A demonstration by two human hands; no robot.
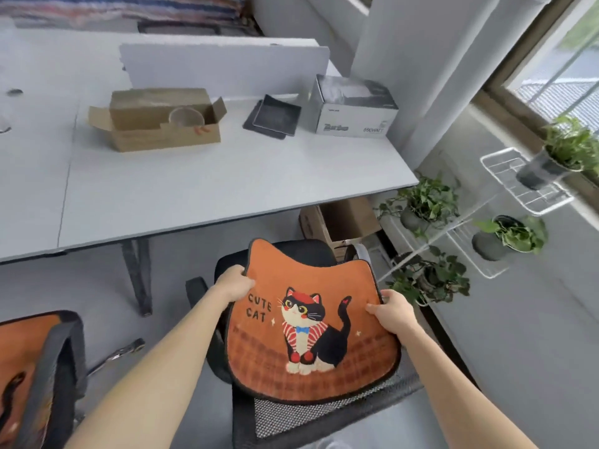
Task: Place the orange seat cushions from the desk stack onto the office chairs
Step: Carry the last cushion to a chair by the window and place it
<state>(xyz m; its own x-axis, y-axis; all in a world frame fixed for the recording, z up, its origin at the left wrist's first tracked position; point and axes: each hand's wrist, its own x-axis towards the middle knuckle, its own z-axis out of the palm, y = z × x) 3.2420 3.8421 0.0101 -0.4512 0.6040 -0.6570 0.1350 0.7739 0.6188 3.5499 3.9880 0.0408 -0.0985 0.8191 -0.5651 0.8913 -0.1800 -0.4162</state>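
An orange seat cushion (311, 319) with a cat picture and the words "CUTE CAT" lies over the seat of a black office chair (291, 413) below the desk edge. My left hand (235, 281) grips the cushion's left edge. My right hand (390, 311) grips its right edge. A second orange cushion (16, 358) rests on another black chair (58, 367) at the lower left, partly cut off by the frame. No stack of cushions shows on the white desk (210, 189).
On the desk sit an open cardboard box (162, 121), dark mats (274, 118) and a white carton (353, 108). A wire plant rack (479, 228) with several potted plants stands to the right, by the window. A cardboard box (340, 222) is under the desk.
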